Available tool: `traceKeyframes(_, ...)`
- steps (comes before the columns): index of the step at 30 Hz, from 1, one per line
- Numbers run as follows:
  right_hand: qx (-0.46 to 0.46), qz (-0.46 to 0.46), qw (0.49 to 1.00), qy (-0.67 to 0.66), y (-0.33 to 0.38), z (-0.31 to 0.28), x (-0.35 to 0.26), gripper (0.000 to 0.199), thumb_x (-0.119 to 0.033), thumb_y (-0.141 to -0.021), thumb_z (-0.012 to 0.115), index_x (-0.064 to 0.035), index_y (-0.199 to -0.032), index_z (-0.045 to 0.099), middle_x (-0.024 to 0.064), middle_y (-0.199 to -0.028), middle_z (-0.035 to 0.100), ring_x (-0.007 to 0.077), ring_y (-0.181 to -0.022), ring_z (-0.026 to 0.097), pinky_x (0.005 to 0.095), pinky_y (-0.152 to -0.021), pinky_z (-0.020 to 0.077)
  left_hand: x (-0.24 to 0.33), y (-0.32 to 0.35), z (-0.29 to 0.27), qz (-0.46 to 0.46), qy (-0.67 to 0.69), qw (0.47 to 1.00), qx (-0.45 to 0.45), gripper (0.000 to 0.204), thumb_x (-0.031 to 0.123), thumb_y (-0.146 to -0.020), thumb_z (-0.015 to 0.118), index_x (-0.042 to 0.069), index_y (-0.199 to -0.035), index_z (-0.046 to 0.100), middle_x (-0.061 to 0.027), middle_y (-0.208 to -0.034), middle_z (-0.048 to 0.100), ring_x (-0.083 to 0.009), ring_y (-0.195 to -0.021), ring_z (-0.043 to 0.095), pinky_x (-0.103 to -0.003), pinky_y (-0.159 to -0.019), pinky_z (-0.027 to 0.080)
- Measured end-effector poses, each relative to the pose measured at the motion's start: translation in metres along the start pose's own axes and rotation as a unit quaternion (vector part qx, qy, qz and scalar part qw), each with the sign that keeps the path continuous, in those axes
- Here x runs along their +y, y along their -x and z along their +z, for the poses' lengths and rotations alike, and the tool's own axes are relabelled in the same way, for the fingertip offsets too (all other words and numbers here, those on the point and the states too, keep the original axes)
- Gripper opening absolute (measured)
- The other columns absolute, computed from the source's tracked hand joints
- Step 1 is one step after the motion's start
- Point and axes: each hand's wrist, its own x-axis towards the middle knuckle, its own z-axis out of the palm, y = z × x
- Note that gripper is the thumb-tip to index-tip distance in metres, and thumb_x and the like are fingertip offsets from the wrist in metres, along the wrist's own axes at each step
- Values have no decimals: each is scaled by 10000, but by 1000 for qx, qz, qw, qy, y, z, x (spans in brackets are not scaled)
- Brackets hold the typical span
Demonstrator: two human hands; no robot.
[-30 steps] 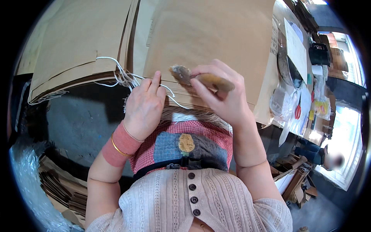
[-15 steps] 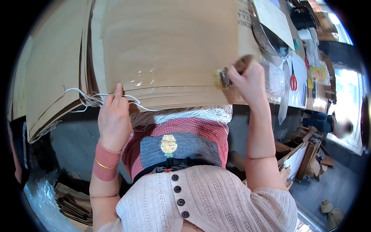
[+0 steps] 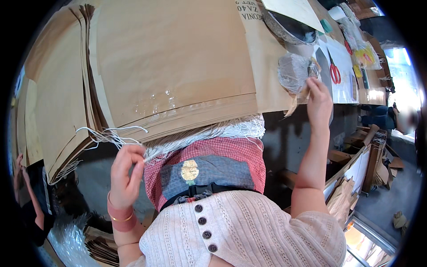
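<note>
My left hand [image 3: 126, 171] is curled at the near edge of the paper stack, its fingertips at the end of a bundle of white cords [image 3: 209, 133] lying across my lap. Over to the right, the fingers of my right hand [image 3: 319, 100] are closed at a small brush [image 3: 314, 70], partly hidden, beside a plastic-wrapped lump [image 3: 293, 71]. Before me lies a stack of brown paper sheets or bags [image 3: 178, 53], its layered near edges fanned in steps. Wet, shiny patches show near its front left edge.
More brown paper bags [image 3: 55, 93] with loose white cords lie at the left. Red-handled scissors [image 3: 335, 73], a dark round pan [image 3: 289, 29] and a yellow-marked plastic bag [image 3: 367, 55] are at the right. Another person's arm [image 3: 33, 196] shows at the far left.
My right hand has carried the brush off the paper's front edge, rightward to the plastic-wrapped lump. My left hand has drawn back from the paper to the cords. The view has shifted.
</note>
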Motion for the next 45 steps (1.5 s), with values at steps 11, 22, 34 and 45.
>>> traceKeyframes(11,-290,-132,735,-598,54,-24,-146,132,-8,-812,619,-18,-927,685,85,-849,638,211,-776,602,288,-697,482,74,13,-38,128,-240,957,105,78,-38,-694,652,0,-749,611,-76,-622,568,-200,-515,517,-269,-490,379)
traceKeyframes(22,-303,217,723,-581,-30,55,-99,133,-67,-749,707,7,-854,673,36,-709,622,96,-693,569,236,-654,457,-77,-82,-40,20,-157,978,137,76,34,-792,671,-30,-833,665,-74,-690,594,-125,-633,559,-257,-587,442)
traceKeyframes(34,-309,269,593,-693,-27,52,-89,260,15,-729,700,-67,-704,455,-17,-727,467,71,-618,469,232,-532,406,-60,-82,-14,210,-510,800,236,194,37,-713,676,51,-896,611,-76,-914,571,-284,-888,542,-385,-795,426)
traceKeyframes(45,-194,177,794,-548,-8,57,-114,377,-3,-733,718,-118,-657,367,-69,-648,398,32,-579,376,196,-502,316,-74,-77,-19,183,-277,942,56,357,-121,-741,510,-13,-1067,607,-141,-1036,571,-318,-967,544,-376,-838,455)
